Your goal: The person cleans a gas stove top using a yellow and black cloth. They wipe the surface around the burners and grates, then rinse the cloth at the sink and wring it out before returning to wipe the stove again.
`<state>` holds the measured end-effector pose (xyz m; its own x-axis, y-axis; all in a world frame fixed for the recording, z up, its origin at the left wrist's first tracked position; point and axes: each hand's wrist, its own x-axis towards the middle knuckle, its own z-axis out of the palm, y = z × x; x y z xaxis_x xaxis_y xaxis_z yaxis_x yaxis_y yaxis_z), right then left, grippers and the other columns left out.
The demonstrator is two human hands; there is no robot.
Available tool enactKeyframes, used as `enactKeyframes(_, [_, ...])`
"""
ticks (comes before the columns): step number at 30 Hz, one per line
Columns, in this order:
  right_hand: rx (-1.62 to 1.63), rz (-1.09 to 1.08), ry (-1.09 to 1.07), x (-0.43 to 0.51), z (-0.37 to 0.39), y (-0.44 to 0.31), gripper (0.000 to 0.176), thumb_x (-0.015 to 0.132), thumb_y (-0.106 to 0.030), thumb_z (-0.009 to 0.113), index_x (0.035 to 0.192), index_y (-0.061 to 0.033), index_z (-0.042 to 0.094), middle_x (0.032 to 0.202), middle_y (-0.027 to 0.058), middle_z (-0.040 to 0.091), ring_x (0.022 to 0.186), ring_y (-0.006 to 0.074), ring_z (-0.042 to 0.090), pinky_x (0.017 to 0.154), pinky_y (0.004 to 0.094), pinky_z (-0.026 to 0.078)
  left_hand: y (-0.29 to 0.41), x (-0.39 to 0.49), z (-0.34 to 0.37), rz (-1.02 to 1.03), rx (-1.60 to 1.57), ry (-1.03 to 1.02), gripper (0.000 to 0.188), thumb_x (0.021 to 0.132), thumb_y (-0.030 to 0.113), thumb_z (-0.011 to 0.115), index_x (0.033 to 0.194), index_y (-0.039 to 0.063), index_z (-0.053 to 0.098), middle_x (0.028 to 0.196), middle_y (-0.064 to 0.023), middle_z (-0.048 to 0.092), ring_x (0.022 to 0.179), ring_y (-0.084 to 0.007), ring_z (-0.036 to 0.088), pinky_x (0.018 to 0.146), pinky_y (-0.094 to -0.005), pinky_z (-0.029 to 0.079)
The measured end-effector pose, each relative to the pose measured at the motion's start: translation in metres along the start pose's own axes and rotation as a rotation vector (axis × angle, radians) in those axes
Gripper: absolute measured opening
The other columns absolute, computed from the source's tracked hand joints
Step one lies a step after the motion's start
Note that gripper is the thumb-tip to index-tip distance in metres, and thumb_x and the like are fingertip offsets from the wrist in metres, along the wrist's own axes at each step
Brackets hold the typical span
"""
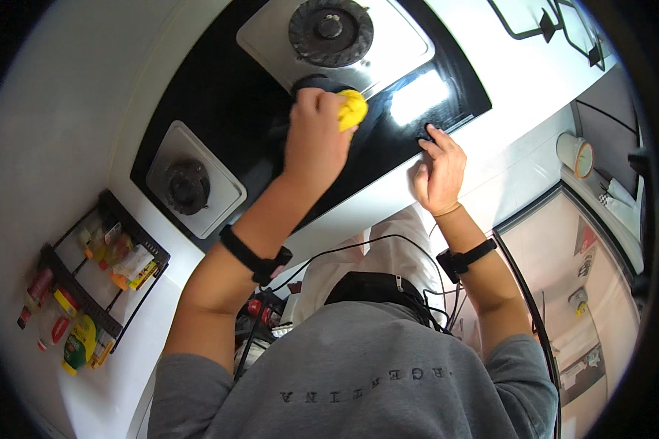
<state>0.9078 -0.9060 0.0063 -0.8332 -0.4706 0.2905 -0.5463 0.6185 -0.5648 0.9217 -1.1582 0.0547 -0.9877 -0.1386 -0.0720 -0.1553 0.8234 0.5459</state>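
My left hand (316,137) grips a bunched yellow cloth (352,110) over the black glass gas cooktop (252,110). Just beyond its knuckles is a dark rounded object (321,82), partly hidden, and I cannot tell what it is. My right hand (442,167) holds nothing. Its fingers are apart, with the fingertips at the cooktop's front right edge. The large burner (331,30) sits on a metal plate ahead of my left hand, and a smaller burner (186,186) lies to the left. Neither burner has a pan support on it.
Black metal pan supports (546,27) lie on the white counter at the upper right. A black rack (79,285) with bottles and packets stands at the left. A dark cable (362,241) crosses before my legs. A cup (575,156) stands on a ledge at the right.
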Motion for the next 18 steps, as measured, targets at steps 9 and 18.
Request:
enactKeyframes(9, [0.281,0.361,0.260,0.041,-0.027,0.007,0.056,0.106,-0.039,0.040,0.147,-0.0017,0.047,0.159,0.0262,0.033,0.147,0.0400,0.032,0.121,0.0488,0.023,0.120,0.096,0.103,-0.171,-0.402,0.301,0.044,0.083,0.011,0.077,0.120,0.001,0.053,0.123,-0.0201,0.048,0.111,-0.0431,0.055,0.098,-0.0467,0.046])
enactKeyframes(18, [-0.162,0.079,0.062,0.159,0.023,0.037,0.060,0.090,-0.018,0.070,0.147,-0.0169,0.054,0.146,0.0261,0.047,0.126,0.0421,0.052,0.107,0.0491,0.039,0.083,0.012,0.031,-0.351,-1.165,0.116,0.053,0.111,0.035,0.037,0.152,0.001,0.036,0.152,-0.0162,0.040,0.130,-0.0265,0.051,0.106,-0.0409,0.047])
